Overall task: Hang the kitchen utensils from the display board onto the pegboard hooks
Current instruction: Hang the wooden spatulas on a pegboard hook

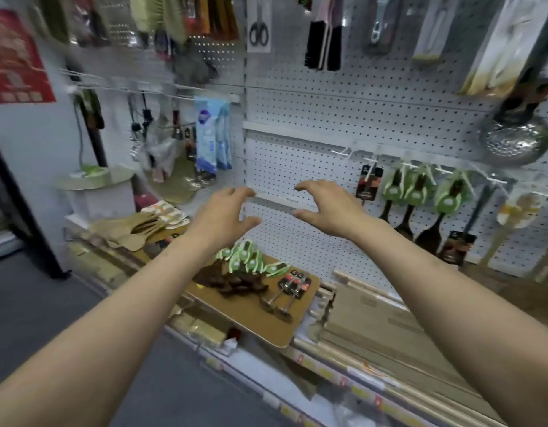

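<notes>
Progress partial: green-tagged dark wooden spatulas [416, 195] hang right of centre; more green-tagged utensils [235, 272] lie on brown display board [251, 322], lower centre. Left hand [223, 214] and right hand [328, 211] spread wide, holding nothing.

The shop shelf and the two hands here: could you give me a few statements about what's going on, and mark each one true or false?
1. Both hands hold nothing. True: the left hand and right hand hang in the air with loosely curled fingers.
2. The brown board is bare. False: dark utensils with green tags and others lie piled on it.
3. Some green-tagged utensils already hang on the pegboard. True.
4. A pair of scissors lies on the brown board. False: the scissors hang high on the pegboard.
5. The metal strainer hangs on the left. False: it hangs at the far right.
</notes>
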Demonstrator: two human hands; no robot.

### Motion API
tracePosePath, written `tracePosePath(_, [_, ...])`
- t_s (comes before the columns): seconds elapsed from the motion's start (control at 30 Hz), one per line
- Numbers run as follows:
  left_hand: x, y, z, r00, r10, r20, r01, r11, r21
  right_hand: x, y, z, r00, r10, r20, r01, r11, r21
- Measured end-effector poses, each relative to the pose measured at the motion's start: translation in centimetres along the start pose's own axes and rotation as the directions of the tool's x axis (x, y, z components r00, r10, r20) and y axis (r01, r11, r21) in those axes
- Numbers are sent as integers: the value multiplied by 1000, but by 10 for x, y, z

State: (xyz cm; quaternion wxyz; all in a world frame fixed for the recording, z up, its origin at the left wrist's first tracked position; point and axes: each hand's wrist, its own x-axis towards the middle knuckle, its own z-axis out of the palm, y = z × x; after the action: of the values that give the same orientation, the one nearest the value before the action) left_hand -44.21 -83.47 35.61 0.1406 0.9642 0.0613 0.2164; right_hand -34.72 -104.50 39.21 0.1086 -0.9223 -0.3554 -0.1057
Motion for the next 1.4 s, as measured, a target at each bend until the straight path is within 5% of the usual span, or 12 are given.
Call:
tracePosePath(0.43, [-11, -256, -74, 975, -203, -93, 208, 976, 56, 175, -215, 102, 969, -247, 12, 245, 966, 86])
tracePosePath(0.83, [144, -474, -97, 951, -301, -62, 306, 947, 95, 440, -313, 199, 945, -323, 59, 307, 934, 184])
tracePosePath(1.17, [243, -649, -13, 926, -369, 78, 365, 929, 56, 591, -336, 332, 952, -233, 201, 179, 951, 253])
tracePosePath(1.4, [319, -773, 97, 887, -320, 333, 341, 940, -7, 672, -329, 480, 930, 47, 366, -195, 904, 381])
